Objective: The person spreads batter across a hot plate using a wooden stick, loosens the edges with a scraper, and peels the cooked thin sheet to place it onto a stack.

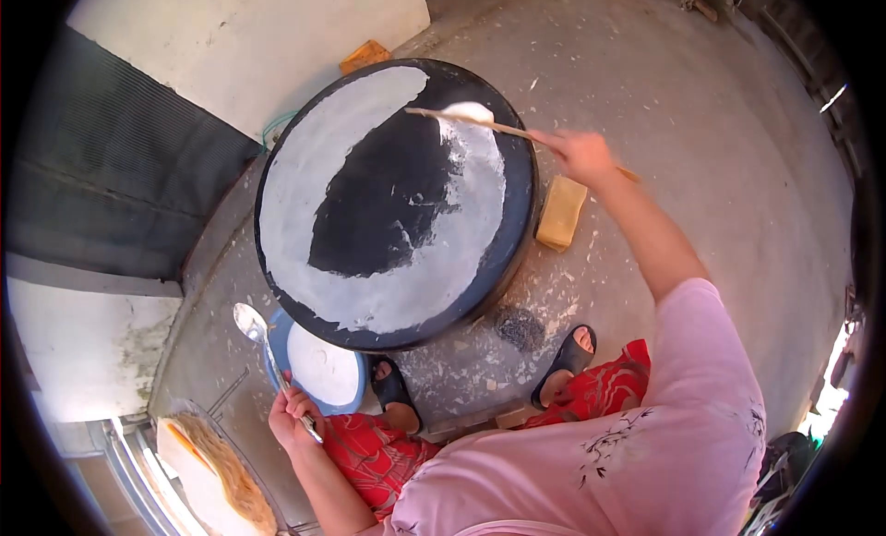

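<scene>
My right hand (581,157) is closed around the end of a thin wooden stick (498,126), which reaches over the far right part of a large round black griddle (378,194). White batter (369,301) lies on the griddle in a broad ring, open at the top, with bare black in the middle. A thicker white lump (469,111) sits against the stick. At the lower left, my left hand (293,414) grips a metal ladle (268,351), its bowl raised beside a blue basin (352,409) of white batter.
A yellow block (560,213) stands right of the griddle, an orange brick (365,56) behind it. A dark scouring pad (520,328) lies on the floor near my sandalled feet. Stacked flatbreads (217,476) are at the lower left. A white wall (249,47) borders the upper left.
</scene>
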`<state>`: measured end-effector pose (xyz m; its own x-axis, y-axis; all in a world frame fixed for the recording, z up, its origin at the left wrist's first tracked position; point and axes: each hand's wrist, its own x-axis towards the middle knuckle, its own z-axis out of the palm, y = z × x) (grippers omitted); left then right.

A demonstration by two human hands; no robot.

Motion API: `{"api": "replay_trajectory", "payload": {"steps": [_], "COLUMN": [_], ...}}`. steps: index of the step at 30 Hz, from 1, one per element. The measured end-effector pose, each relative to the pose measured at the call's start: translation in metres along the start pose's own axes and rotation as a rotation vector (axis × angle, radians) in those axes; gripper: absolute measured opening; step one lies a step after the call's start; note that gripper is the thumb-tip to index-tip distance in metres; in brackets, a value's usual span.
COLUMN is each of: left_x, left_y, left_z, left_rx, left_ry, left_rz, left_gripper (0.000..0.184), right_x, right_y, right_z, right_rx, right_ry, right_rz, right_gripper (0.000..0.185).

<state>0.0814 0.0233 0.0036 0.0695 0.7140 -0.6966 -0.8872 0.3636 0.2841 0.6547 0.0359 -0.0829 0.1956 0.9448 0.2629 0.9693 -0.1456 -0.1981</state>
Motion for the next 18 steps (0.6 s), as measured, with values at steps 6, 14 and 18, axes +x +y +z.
{"api": "replay_trajectory", "payload": {"steps": [6, 14, 18], "left_x": [0.003, 0.009, 0.009], "left_y": [-0.003, -0.003, 0.004], "left_z": [0.005, 0.004, -0.001], "left_rx": [-0.006, -0.028, -0.092], "left_ry": [0.059, 0.017, 0.013], "left_rz": [-0.007, -0.003, -0.059], "left_gripper": [0.029, 0.030, 0.030], "right_x": [0.013, 0.077, 0.051], "right_y": [-0.036, -0.031, -0.015], "right_z": [-0.005, 0.018, 0.004], "right_rx": [0.197, 0.005, 0.158], "right_ry": [-0.065, 0.027, -0.016], "right_rz": [-0.109, 0.035, -0.064], "right_gripper": [0.040, 0.055, 0.047]}}
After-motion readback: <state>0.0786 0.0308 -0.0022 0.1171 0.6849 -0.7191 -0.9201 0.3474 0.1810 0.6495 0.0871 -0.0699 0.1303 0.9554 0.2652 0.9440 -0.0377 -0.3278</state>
